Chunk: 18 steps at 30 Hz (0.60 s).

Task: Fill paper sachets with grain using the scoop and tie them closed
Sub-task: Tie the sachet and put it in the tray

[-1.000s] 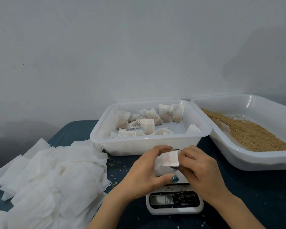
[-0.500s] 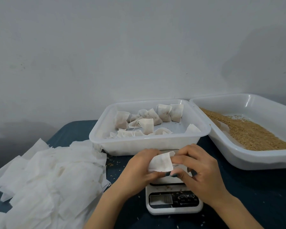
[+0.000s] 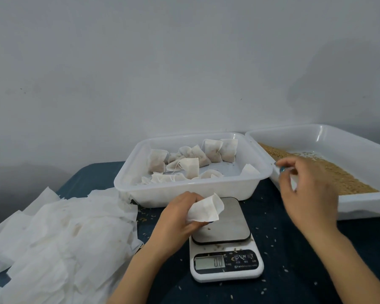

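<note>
- Sachet (image 3: 206, 208), empty with its mouth gaping rightward, is pinched in the left hand (image 3: 178, 218) just above the scale (image 3: 224, 218).
- Right hand (image 3: 309, 189) hovers over the near rim of the grain (image 3: 338, 172) tray (image 3: 360, 205), fingers curled. A white piece under them is likely the scoop (image 3: 293, 183), but blur hides whether it is gripped.
- To fill well, hold the mouth wide and upright, bring a modest scoopful low over it, and pour slowly.
</note>
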Each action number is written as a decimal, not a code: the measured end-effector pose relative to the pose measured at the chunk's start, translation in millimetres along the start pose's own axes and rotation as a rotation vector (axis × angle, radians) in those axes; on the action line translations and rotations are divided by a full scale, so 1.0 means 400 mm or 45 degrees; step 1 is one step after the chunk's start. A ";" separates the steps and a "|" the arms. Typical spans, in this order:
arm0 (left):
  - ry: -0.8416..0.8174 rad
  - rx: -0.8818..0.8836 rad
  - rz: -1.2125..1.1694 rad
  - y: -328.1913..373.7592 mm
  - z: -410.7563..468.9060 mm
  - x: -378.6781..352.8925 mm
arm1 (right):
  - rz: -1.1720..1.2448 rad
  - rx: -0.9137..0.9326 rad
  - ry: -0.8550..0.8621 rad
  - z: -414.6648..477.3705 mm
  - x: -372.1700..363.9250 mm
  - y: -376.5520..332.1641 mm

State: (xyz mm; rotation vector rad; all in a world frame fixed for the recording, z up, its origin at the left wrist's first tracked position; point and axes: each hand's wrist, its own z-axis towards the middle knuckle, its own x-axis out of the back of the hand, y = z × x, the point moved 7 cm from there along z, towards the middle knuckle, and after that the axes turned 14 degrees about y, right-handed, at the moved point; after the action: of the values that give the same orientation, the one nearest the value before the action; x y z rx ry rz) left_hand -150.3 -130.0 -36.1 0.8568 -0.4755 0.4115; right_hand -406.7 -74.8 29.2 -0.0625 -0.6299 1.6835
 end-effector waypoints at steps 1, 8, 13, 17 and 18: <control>0.003 -0.005 0.009 0.001 -0.001 -0.001 | -0.098 -0.006 -0.046 0.027 -0.005 0.026; 0.008 -0.074 0.049 0.015 -0.003 -0.003 | -0.564 -0.291 -0.854 0.088 -0.142 0.215; -0.020 -0.098 0.087 0.015 -0.006 -0.008 | -0.689 -0.258 -0.960 0.091 -0.176 0.226; -0.041 -0.122 0.097 0.021 -0.011 -0.013 | -0.656 -0.280 -0.867 0.089 -0.167 0.226; -0.039 -0.125 0.099 0.022 -0.010 -0.014 | -0.665 -0.267 -0.859 0.088 -0.164 0.224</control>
State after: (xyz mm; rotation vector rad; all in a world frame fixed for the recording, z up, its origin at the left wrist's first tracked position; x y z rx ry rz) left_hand -158.5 -122.4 -36.0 0.7522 -0.5543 0.4435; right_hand -485.8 -155.3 0.3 0.5005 -1.2065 1.1034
